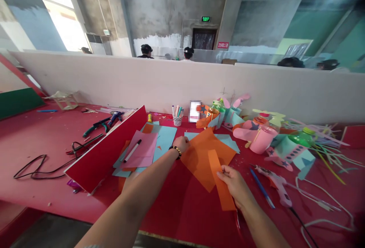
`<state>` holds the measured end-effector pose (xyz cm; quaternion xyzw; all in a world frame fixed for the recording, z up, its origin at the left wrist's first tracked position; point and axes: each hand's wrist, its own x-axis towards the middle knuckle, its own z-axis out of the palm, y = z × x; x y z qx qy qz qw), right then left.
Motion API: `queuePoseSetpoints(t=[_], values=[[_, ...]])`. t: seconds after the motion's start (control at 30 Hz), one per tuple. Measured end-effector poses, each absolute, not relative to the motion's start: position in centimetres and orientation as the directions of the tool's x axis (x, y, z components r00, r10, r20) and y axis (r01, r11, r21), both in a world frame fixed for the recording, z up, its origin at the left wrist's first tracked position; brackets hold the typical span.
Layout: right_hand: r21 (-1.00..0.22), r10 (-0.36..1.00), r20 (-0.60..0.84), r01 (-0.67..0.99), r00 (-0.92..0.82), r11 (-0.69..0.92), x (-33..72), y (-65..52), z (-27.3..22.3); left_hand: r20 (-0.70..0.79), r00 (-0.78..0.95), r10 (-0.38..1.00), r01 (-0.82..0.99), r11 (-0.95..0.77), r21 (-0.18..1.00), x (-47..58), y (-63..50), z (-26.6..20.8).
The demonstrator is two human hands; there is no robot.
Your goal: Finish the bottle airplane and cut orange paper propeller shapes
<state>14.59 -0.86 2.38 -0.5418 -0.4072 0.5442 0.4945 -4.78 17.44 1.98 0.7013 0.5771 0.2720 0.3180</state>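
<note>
Head view: an orange paper strip (222,191) is in the right hand (236,187), with the thumb and fingers pinching its right edge near the middle. The strip sticks out past the fingers at both ends. Its top end is over a big orange sheet (199,160), and its bottom end is over the red counter (171,206). The left hand (181,144) is at the big sheet's upper left side. Its fingers are curled, but I cannot tell if they pinch the paper. Light blue paper (231,142) peeks out from under the big sheet.

Just right of the right hand is a blue pen (262,188), and next to that is a pink glue gun (283,195). On the left, a marker (132,151) lies on pink paper (145,153), beside a red board (108,151). Farther back are a cup of pens (177,120) and a pink-wrapped bottle (261,141). Behind them is a long white wall (128,81).
</note>
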Motion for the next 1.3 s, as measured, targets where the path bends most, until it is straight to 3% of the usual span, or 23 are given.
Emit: queuePoseSetpoints(t=[0.17, 0.47, 0.63, 0.67, 0.73, 0.83, 0.93, 1.07, 1.2, 1.3], values=[[-0.964, 0.975, -0.217, -0.165, 0.042, -0.207, 15.0, -2.0, 2.7, 0.034, 0.145, 0.989, 0.697, -0.127, 0.706, -11.8, 16.7, 4.2], [-0.971, 0.977, -0.208, -0.131, 0.052, -0.200, 13.2, -2.6, 2.9, 0.041, -0.146, 0.988, 0.815, 0.096, 0.572, -26.1, 12.9, 4.2], [-0.975, 0.981, -0.176, -0.153, 0.078, -0.162, 11.7, -2.4, 3.0, 0.252, -0.147, 0.956, 0.818, -0.026, 0.575, -23.8, 10.7, 4.4], [-0.979, 0.985, -0.153, -0.149, 0.084, -0.139, 11.4, -2.3, 3.0, 0.270, -0.114, 0.956, 0.773, -0.085, 0.629, -22.2, 10.1, 4.4], [-0.986, 0.990, -0.101, -0.139, 0.095, -0.087, 10.9, -2.0, 2.9, 0.155, 0.025, 0.988, 0.545, -0.143, 0.826, -18.2, 8.7, 4.4], [-0.989, 0.992, -0.054, -0.143, 0.114, -0.037, 10.2, -1.3, 3.0, -0.042, 0.394, 0.918, 0.134, -0.012, 0.991, -11.7, 6.7, 4.1], [-0.981, 0.994, -0.022, -0.192, 0.108, -0.001, 9.6, -0.5, 3.1, -0.066, 0.564, 0.823, -0.056, 0.118, 0.991, -6.9, 5.9, 3.9], [-0.957, 0.990, 0.007, -0.287, 0.144, 0.048, 9.3, 0.8, 3.0, -0.097, 0.572, 0.814, -0.252, 0.287, 0.924, -4.6, 6.8, 3.9], [-0.947, 0.982, -0.029, -0.320, 0.184, 0.032, 9.5, 2.5, 2.6, -0.187, 0.539, 0.821, -0.243, 0.364, 0.899, -4.2, 8.1, 4.1], [-0.977, 0.973, 0.040, -0.196, 0.228, 0.086, 9.9, 4.1, 2.2, -0.203, 0.500, 0.842, -0.208, 0.344, 0.915, -4.1, 8.7, 4.0]])
